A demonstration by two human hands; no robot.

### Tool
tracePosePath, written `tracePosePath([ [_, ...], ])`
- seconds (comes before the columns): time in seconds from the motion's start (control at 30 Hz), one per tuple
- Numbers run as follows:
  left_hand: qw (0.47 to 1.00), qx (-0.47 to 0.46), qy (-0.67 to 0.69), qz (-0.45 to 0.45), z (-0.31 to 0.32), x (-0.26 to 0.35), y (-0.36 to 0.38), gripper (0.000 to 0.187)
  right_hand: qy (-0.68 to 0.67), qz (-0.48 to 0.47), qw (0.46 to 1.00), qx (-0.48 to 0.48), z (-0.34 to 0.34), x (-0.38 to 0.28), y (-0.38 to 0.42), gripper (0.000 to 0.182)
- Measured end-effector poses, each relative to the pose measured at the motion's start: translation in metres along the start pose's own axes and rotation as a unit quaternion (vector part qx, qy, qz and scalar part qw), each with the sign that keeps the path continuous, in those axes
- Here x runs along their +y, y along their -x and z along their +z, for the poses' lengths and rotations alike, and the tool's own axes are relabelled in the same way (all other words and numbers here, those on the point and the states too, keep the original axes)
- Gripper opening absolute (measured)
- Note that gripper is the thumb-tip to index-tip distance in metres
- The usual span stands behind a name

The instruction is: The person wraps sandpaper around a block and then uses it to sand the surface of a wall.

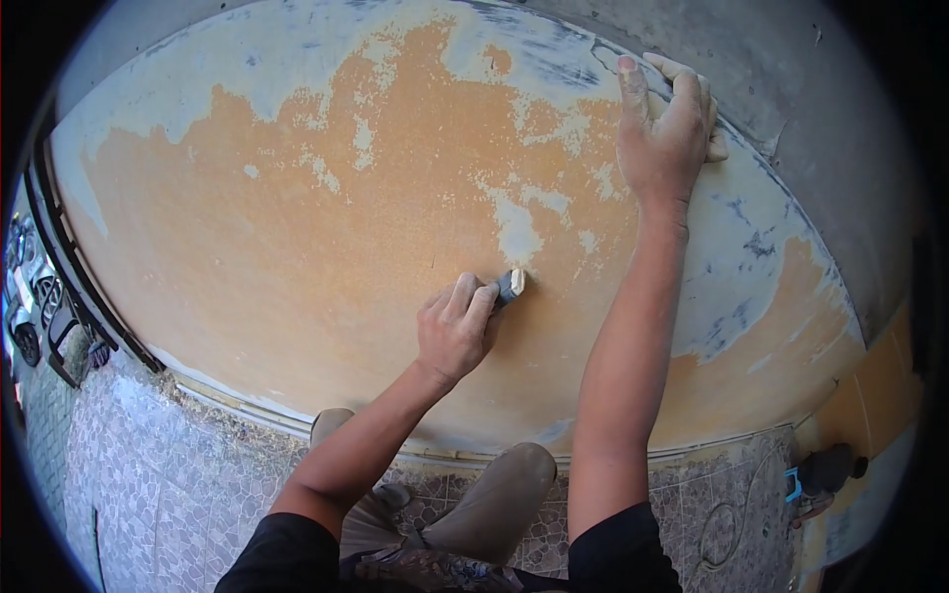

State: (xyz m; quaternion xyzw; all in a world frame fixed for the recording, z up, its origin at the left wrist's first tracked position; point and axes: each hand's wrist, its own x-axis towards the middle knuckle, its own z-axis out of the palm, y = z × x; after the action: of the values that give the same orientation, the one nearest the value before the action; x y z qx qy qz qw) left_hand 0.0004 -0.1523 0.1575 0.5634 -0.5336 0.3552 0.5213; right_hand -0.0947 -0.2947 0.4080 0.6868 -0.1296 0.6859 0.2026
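Observation:
A large curved panel (326, 237), worn orange with pale grey-white patches, spreads in front of me. My left hand (459, 324) is closed round a small dark block with a pale end (511, 288), held against the orange surface just below a pale patch. Higher up on the right, my right hand (672, 128) rests at the panel's upper edge. Its thumb lies on the panel face, and its other fingers bend over the rim, partly hidden. Pale dust covers both hands. I see nothing held in the right one.
Patterned paving (198, 474) lies below the panel, with my knees close to its lower edge. A black metal frame (74, 257) and a parked motorcycle (25, 316) are at the far left. Another person (828, 470) is at the lower right. A grey wall (820, 89) stands behind.

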Motion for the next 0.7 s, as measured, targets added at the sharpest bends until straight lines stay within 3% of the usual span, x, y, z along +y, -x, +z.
tracePosePath([
  [0.13, 1.0, -0.002, 0.005, -0.011, 0.001, 0.008, -0.029, 0.026, -0.004, 0.011, 1.0, -0.021, -0.003, 0.002, -0.001, 0.045],
  [0.2, 0.998, 0.065, 0.027, -0.006, 0.001, 0.021, -0.07, 0.025, -0.006, 0.014, 0.999, -0.028, -0.004, 0.001, -0.001, 0.045],
  [0.3, 0.995, 0.093, 0.019, -0.024, 0.001, 0.031, -0.096, 0.024, -0.01, 0.024, 0.999, -0.039, -0.007, 0.0, -0.001, 0.045],
  [0.47, 0.999, 0.033, 0.002, -0.031, 0.008, 0.004, 0.004, 0.025, -0.023, 0.011, 0.999, -0.023, -0.005, 0.0, 0.0, 0.045],
  [0.53, 0.999, 0.027, 0.007, -0.032, 0.002, 0.003, 0.003, 0.026, -0.022, 0.009, 1.0, -0.019, -0.004, 0.002, -0.001, 0.045],
  [0.7, 0.997, 0.063, 0.027, -0.024, -0.005, 0.016, -0.078, 0.027, -0.009, 0.017, 1.0, -0.022, -0.005, -0.002, 0.0, 0.046],
])
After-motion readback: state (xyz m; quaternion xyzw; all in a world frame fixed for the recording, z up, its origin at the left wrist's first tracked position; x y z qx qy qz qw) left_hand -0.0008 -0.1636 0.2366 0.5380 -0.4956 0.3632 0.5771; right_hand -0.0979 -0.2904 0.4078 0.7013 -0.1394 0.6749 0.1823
